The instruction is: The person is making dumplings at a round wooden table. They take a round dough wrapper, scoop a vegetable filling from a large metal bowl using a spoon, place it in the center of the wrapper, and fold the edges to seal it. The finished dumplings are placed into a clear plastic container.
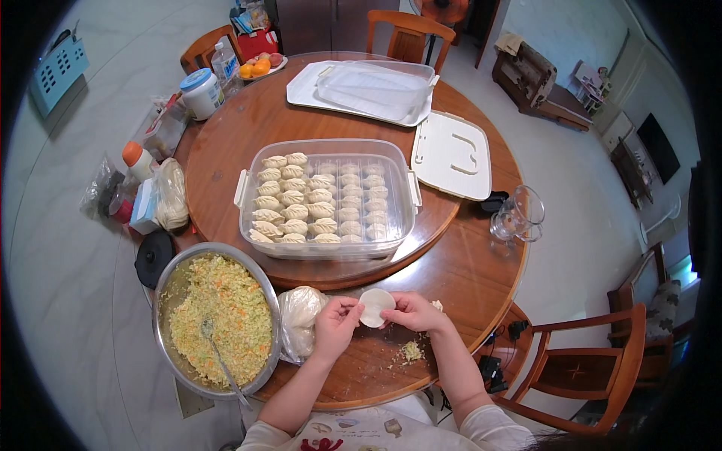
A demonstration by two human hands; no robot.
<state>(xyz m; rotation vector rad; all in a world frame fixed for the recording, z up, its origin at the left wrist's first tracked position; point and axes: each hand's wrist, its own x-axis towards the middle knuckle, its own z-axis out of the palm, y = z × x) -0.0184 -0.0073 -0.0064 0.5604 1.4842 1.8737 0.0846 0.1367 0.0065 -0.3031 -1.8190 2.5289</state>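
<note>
A round white dumpling wrapper (372,308) is pinched at its edges between my left hand (337,322) and my right hand (418,312), above the near edge of the wooden table (333,383). No filling shows on it. Beside my left hand lies a clear plastic bag (302,318) with pale contents, probably more wrappers. Farther left, a large steel bowl (160,315) holds chopped vegetable filling (225,304), with a metal spoon (223,361) resting in it. Pleated dumplings (294,212) stand in rows in a clear plastic container (401,225) beyond my hands.
Spilled filling (412,352) lies near my right forearm. The container stands on a raised round turntable (225,135), with a white lid (454,155) and a tray (304,84) behind it. A glass mug (519,214) is at right. Jars, bags and a black pot lid (153,255) line the left edge.
</note>
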